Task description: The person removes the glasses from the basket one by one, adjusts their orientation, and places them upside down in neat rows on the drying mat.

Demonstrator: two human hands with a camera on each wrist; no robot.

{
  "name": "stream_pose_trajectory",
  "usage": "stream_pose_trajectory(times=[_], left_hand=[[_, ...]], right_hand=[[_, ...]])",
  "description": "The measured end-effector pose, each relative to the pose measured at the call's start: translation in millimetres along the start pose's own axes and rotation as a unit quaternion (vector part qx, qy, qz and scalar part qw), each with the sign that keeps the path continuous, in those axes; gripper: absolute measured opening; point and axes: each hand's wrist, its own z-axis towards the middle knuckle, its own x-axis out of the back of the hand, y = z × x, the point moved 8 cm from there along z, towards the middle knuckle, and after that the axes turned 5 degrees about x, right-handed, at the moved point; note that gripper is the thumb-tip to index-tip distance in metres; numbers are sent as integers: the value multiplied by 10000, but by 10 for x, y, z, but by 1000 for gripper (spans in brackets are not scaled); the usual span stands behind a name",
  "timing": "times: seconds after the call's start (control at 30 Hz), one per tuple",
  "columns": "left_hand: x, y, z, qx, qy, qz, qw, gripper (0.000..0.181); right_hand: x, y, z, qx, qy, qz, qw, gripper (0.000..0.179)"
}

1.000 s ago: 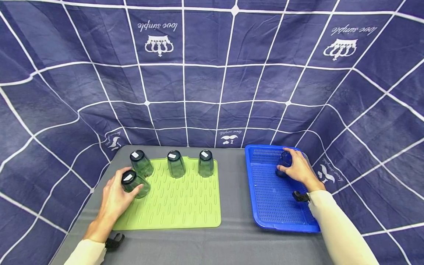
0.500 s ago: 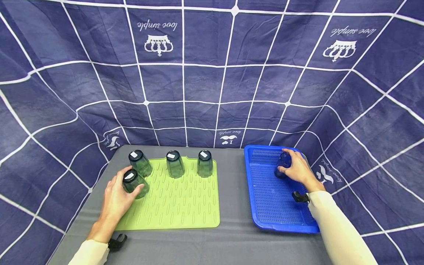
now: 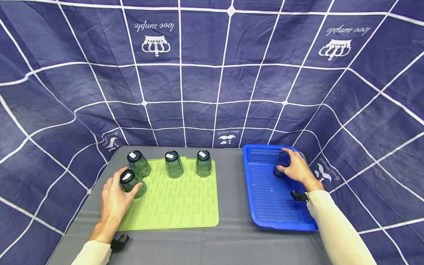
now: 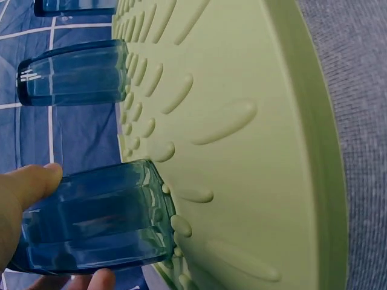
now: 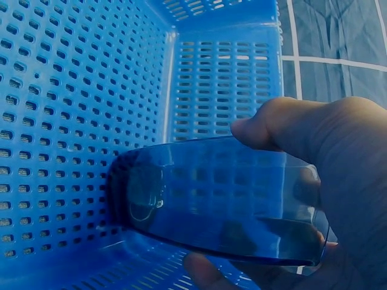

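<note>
On the left, my left hand (image 3: 114,195) grips an upside-down drinking glass (image 4: 97,217) between thumb and fingers. In the left wrist view its rim is down on the green ribbed mat (image 3: 172,206). Another inverted glass (image 3: 140,164) stands just behind it, at the mat's far left corner. Inside the blue basket (image 3: 250,191), my right hand (image 3: 296,168) holds a second drinking glass (image 5: 211,199) with its thumb on one side and fingers on the other. This one is upright, its thick base at the basket floor. The fingers partly hide it in the head view.
Two more inverted glasses, one mid-mat (image 3: 174,165) and one at the far right corner (image 3: 204,165), stand along the mat's back edge. Grey cloth (image 3: 232,206) covers the table between mat and basket. A dark blue checked curtain (image 3: 198,84) encloses the back and sides.
The whole head view has shifted slightly. Both hands keep their grip on their glasses, with little visible movement relative to the mat and basket.
</note>
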Motion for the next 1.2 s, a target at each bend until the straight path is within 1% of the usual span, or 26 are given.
stream_pose_trajectory(times=[0.13,0.37,0.53,0.67,0.8,0.9,1.07,1.2], left_hand=[[18,-7,7,120,13,158,9998,86],[29,57,35,4,-205,465,9987,83],[88,39,27,114,-187,628,9978,84],[110,17,32,190,-204,676,9973,85],[75,-5,30,289,-399,713,9962,88],[58,-22,15,368,-487,689,9958,89],[47,-37,5,415,-476,624,9961,88],[29,-43,0,424,-493,624,9959,88]], right_hand=[[7,-9,-2,3,-6,-16,10000,89],[6,-1,-14,-23,69,-10,10000,88],[3,-23,-19,47,117,-7,9999,88],[9,-22,-15,-10,123,0,9999,87],[22,-2,-24,-54,126,-55,9999,87],[42,-1,-22,18,198,-96,9998,87],[101,-21,-14,176,428,-87,9989,86],[118,0,-36,118,471,-116,9988,85]])
